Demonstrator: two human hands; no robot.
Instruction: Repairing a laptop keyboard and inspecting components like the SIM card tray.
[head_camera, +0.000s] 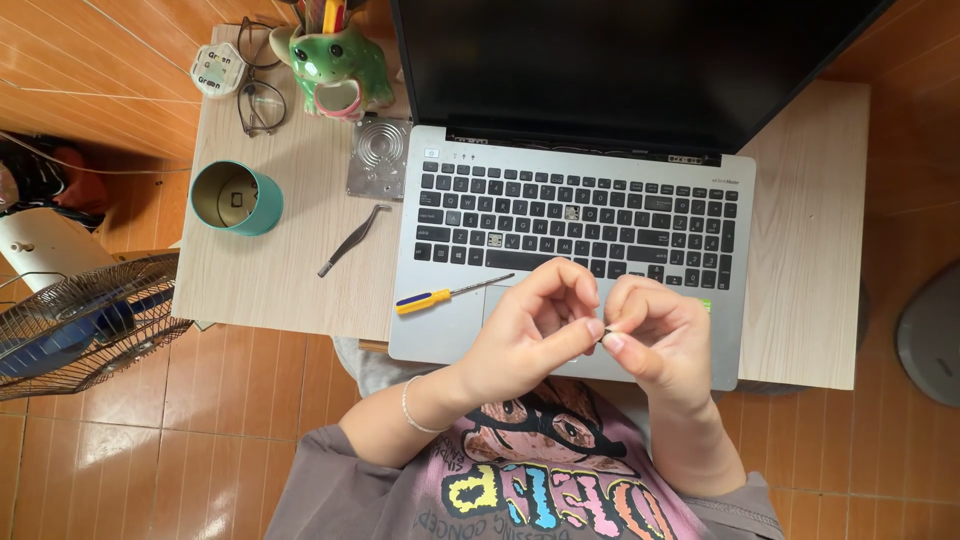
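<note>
- A tiny dark piece (604, 335) is pinched between the fingertips of the left hand (530, 325) and right hand (655, 335).
- A yellow-handled screwdriver (450, 293) is seen at ten o'clock on the laptop (580, 215).
- Tweezers (352, 240) and a teal tin (237, 198) are found farther, toward ten o'clock.

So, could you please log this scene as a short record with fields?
surface: small wooden table
laptop: open, screen dark, two keycaps missing
left hand: fingertips pinch a tiny item, too small to tell
right hand: pinches the same item
screwdriver: lies on laptop's edge, yellow-blue handle
tweezers: on table, left of laptop
teal cup: on its side
frog pot: holds pens
</note>
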